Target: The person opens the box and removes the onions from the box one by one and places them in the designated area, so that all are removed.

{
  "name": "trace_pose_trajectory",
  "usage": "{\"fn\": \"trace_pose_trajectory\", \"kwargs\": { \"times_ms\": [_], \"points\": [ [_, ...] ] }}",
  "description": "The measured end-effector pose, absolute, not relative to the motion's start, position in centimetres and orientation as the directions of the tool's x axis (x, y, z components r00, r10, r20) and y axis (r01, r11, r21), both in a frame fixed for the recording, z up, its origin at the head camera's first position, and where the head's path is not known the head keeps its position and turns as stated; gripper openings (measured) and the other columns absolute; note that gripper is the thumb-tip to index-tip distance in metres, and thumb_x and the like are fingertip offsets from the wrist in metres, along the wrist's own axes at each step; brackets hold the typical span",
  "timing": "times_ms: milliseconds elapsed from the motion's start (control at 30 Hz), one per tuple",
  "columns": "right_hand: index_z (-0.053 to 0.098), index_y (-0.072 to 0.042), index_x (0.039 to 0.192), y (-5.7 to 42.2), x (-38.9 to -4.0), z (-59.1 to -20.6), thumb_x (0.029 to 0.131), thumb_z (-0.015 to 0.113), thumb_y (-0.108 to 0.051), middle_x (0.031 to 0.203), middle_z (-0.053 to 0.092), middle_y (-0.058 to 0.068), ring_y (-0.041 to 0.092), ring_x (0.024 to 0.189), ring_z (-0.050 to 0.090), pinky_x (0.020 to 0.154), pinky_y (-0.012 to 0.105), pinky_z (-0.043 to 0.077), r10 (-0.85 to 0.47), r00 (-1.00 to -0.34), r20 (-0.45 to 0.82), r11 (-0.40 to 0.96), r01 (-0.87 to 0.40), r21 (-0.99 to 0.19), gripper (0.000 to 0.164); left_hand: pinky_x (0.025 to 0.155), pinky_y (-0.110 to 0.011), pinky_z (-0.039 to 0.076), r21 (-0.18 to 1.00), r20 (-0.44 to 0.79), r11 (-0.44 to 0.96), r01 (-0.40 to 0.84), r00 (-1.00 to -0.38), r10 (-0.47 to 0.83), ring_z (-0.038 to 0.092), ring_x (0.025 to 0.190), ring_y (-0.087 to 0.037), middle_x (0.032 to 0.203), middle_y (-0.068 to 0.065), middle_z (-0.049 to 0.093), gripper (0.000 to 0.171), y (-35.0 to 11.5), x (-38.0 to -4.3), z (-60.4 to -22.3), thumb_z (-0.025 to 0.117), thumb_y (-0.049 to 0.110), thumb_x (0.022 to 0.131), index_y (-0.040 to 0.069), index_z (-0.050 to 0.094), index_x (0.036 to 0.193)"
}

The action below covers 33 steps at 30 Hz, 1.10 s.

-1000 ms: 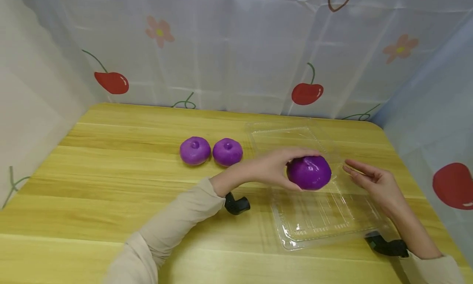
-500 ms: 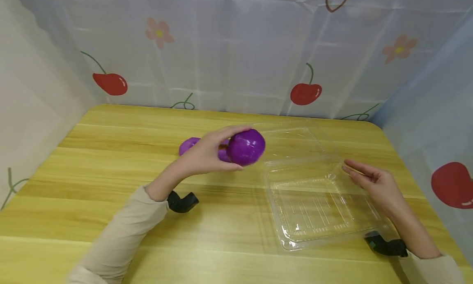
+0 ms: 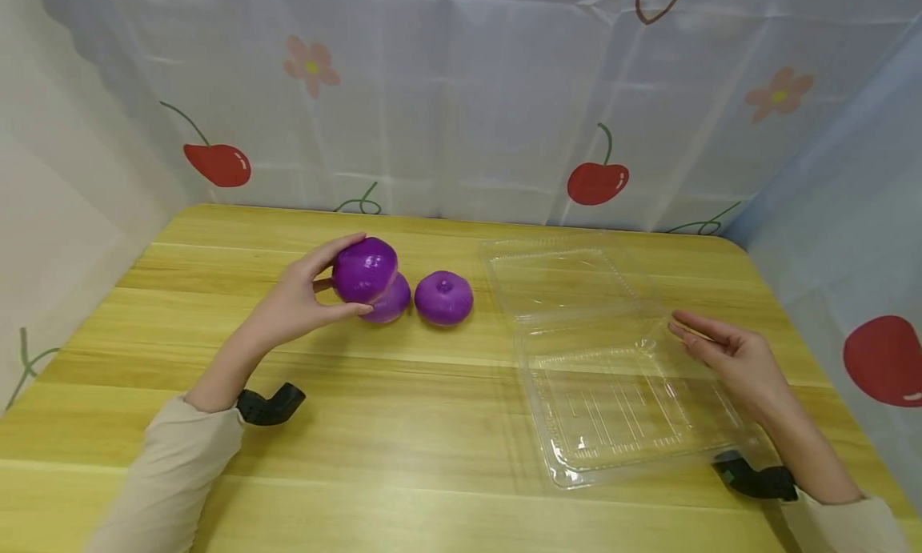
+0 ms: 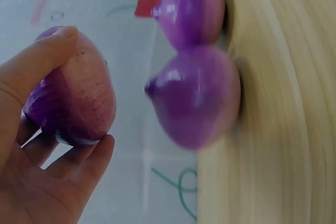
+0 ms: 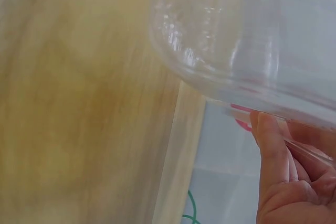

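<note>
My left hand (image 3: 294, 303) grips a glossy purple onion (image 3: 366, 270) between thumb and fingers, raised above the table. From the head view it partly covers a second purple onion (image 3: 392, 303), which sits on the wood. Just right of that one rests a third onion (image 3: 444, 298), knob upward. In the left wrist view the held onion (image 4: 86, 93) shows its paler underside, apart from the other two. A clear plastic clamshell container (image 3: 536, 401) lies opened out on the right. My right hand (image 3: 738, 369) pinches its right edge, as the right wrist view of the container (image 5: 194, 40) confirms.
The wooden table (image 3: 403, 457) ends at a patterned curtain (image 3: 446, 137) behind, with more curtain close on the right. A pale wall (image 3: 79, 153) stands at the left. Black wrist-worn devices (image 3: 272, 405) sit under both wrists.
My left hand has carried the onion leftward from above the container, past the right onion, to over the left one. My right hand and the container have stayed in place.
</note>
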State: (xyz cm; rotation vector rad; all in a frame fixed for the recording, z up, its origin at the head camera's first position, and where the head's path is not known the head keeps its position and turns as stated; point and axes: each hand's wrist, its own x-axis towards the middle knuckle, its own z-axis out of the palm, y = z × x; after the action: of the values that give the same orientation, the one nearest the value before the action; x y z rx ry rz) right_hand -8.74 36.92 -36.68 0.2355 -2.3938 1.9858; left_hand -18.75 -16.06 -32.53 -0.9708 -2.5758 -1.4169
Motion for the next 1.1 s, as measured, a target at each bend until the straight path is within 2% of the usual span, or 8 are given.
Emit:
{"fn": "trace_pose_trajectory", "kwargs": {
  "times_ms": [167, 300, 600, 900, 1100],
  "points": [
    [0.046, 0.007, 0.134, 36.9, -8.8, -36.7, 0.095, 0.052, -0.002, 0.115, 0.062, -0.009, 0.004, 0.102, 0.058, 0.08, 0.016, 0.047, -0.093, -0.991, 0.101, 0.207, -0.119, -0.971, 0.04, 0.09, -0.049, 0.044, 0.737, 0.269, 0.473, 0.483, -0.851, 0.451, 0.042, 0.12, -0.04, 0.14, -0.021, 0.036, 0.082, -18.8, -19.5, -32.9, 0.079, 0.005, 0.074, 0.003, 0.034, 0.143],
    [0.047, 0.006, 0.133, 36.9, -8.8, -36.7, 0.095, 0.052, 0.0, 0.115, 0.062, -0.007, 0.004, 0.103, 0.058, 0.08, 0.017, 0.047, -0.098, -0.989, 0.109, 0.167, -0.125, -0.978, 0.039, 0.092, -0.052, 0.041, 0.718, 0.223, 0.538, 0.442, -0.878, 0.423, 0.041, 0.12, -0.043, 0.139, -0.024, 0.035, 0.082, -20.6, -20.1, -33.5, 0.079, 0.006, 0.075, 0.001, 0.033, 0.143],
    [0.047, 0.006, 0.133, 36.8, -8.7, -36.6, 0.095, 0.051, 0.001, 0.115, 0.063, -0.007, 0.005, 0.103, 0.058, 0.081, 0.017, 0.047, -0.102, -0.988, 0.115, 0.154, -0.13, -0.979, 0.039, 0.093, -0.059, 0.036, 0.541, 0.137, 0.725, 0.426, -0.895, 0.424, 0.041, 0.117, -0.047, 0.134, -0.03, 0.04, 0.08, -22.5, -21.1, -35.2, 0.08, 0.012, 0.075, -0.007, 0.035, 0.138],
    [0.046, 0.006, 0.134, 36.8, -8.7, -36.7, 0.095, 0.053, -0.003, 0.115, 0.062, -0.009, 0.002, 0.102, 0.058, 0.08, 0.016, 0.047, -0.08, -0.992, 0.095, 0.205, -0.11, -0.973, 0.041, 0.097, -0.058, 0.033, 0.507, 0.122, 0.721, 0.472, -0.868, 0.482, 0.039, 0.119, -0.047, 0.134, -0.031, 0.039, 0.081, -22.6, -21.4, -36.1, 0.08, 0.008, 0.074, -0.009, 0.033, 0.139],
    [0.048, 0.006, 0.132, 36.8, -8.7, -36.6, 0.094, 0.053, -0.001, 0.115, 0.063, -0.007, 0.005, 0.102, 0.059, 0.08, 0.016, 0.047, -0.086, -0.99, 0.11, 0.156, -0.122, -0.98, 0.039, 0.097, -0.06, 0.032, 0.494, 0.144, 0.71, 0.502, -0.852, 0.503, 0.036, 0.121, -0.048, 0.136, -0.03, 0.036, 0.082, -22.2, -21.5, -36.3, 0.081, 0.01, 0.073, -0.007, 0.035, 0.138]
  ]
}}
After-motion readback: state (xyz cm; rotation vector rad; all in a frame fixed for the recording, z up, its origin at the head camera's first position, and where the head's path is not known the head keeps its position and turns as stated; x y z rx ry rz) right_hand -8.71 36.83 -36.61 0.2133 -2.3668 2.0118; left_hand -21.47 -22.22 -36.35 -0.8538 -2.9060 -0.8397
